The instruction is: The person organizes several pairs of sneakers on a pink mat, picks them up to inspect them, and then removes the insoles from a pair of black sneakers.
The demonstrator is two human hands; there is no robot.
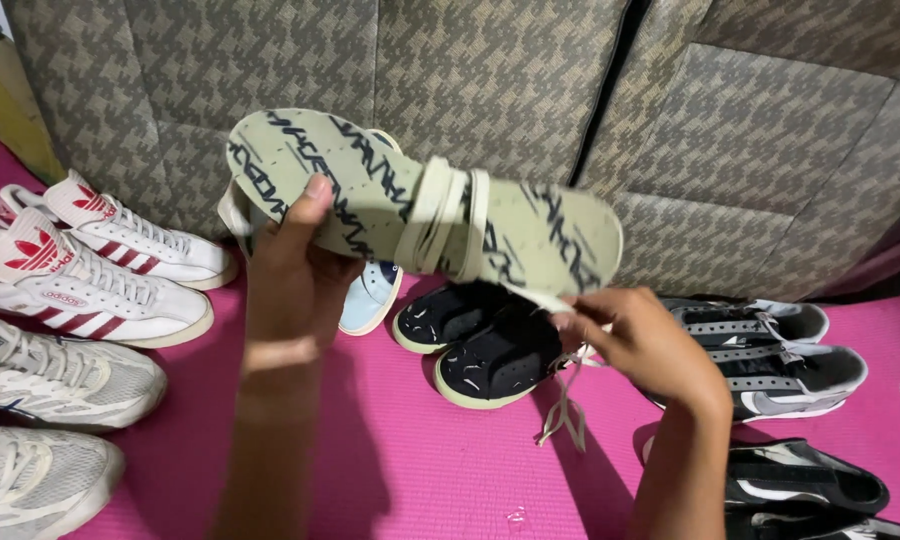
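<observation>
Both forearms raised, left hand (295, 262) in a closed grip with thumb up, right hand (635, 335) fingers pinched.

Floor covering: bright pink mat (410, 450), slightly textured, spanning the lower frame. Backdrop: upholstered sofa (490, 90) in grey-beige houndstooth weave, with a dark gap (610, 80) between 2 cushions. Far left: yellow-green object (0, 100), partly cut off. Lighting: even, indoor, soft shadows.

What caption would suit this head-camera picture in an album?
Left hand holds a pale green shoe sole-up, cream laces wrapped round it, while right hand pinches the lace end.
</observation>
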